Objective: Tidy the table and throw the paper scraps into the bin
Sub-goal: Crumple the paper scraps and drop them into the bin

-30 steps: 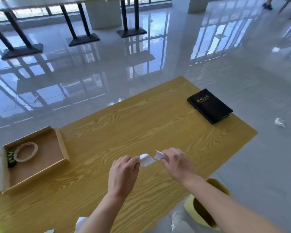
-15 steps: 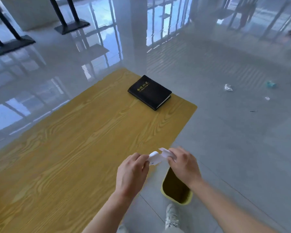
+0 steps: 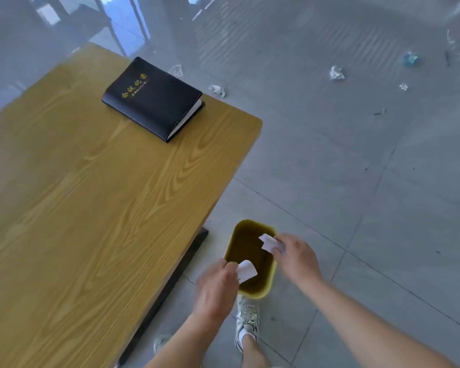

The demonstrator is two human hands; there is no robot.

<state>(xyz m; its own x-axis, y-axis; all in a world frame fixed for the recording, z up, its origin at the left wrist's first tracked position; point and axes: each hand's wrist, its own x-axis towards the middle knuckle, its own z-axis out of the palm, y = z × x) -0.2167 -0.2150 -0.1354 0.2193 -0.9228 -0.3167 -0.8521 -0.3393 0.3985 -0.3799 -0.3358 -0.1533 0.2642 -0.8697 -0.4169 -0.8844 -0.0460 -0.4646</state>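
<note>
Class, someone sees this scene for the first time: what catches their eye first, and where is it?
Two hands, left and right, each hold a white paper scrap over the yellow bin on the floor beside the table. A black book lies at the table's far corner. Crumpled litter dots the grey floor beyond.

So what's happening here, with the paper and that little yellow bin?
A person is clearing up. Each hand holds a white paper scrap over the yellow bin on the floor beside the wooden table: the left hand pinches one scrap, the right hand the other. Neither has been dropped in yet. A black notebook lies closed at the table's far end, and several crumpled bits lie scattered on the floor beyond.
</note>
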